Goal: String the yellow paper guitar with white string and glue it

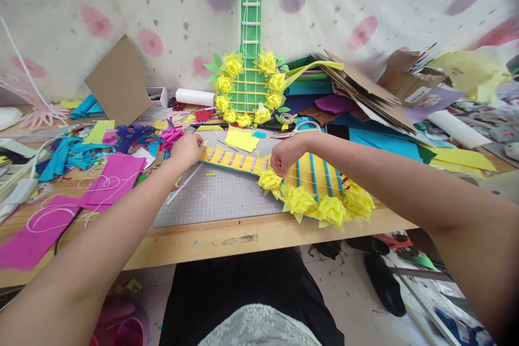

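Note:
A yellow craft guitar [230, 158] lies across the grey cutting mat [227, 194], its neck to the left and its body to the right. Pale purple strips cross the neck; blue strips cross the body, which is edged with yellow paper roses [300, 200]. My left hand [187, 150] is closed at the far end of the neck, fingertips pinching there. Over the join of neck and body, my right hand [287, 155] is closed in a pinch on thin white string [320, 182]. Its fingertips are partly hidden.
Behind stands a green craft guitar [251, 84] ringed with yellow roses. Scissors [307, 126] and yellow paper [242, 139] lie beyond the neck. A blue glue gun [133, 138] and magenta sheets [113, 178] are at left, cardboard [371, 92] at right. The table edge [243, 240] is nearest me.

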{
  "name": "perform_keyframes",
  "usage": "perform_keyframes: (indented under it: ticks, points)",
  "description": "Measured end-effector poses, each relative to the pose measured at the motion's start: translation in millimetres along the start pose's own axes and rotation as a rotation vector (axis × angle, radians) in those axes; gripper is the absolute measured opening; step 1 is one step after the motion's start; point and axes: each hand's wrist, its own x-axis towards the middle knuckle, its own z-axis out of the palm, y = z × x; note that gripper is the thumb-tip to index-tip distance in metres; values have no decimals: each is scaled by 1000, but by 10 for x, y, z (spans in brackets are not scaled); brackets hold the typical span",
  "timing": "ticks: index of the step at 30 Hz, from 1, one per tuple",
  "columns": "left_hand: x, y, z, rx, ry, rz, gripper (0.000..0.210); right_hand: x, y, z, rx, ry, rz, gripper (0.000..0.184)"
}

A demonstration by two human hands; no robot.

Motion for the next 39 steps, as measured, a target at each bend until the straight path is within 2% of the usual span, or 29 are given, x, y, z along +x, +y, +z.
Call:
perform_keyframes:
  ticks: [5,8,16,22,24,29,33,39]
  points:
    - [-35,50,-3,-33,-19,-47,32,27,6,0,35,37,-54,9]
    - [-31,61,15,-53,-7,-31,30,38,33,-17,56,45,-107,8]
    - [-29,47,-17,-60,-2,-28,31,83,157,-43,122,56,-167,18]
    - [-55,4,17,93,83,44,32,101,79,-123,136,92,-129,21]
    - [-67,12,16,132,75,60,33,142,9,-152,142,165,-134,21]
    - [-89,34,3,148,24,28,34,335,-212,-191,33,458,-75,17]
    - [-84,13,21,147,25,-22,35,493,-384,-204,37,566,-79,16]
    - [-103,2,16,140,24,-25,34,829,-630,-218,138,733,-74,17]
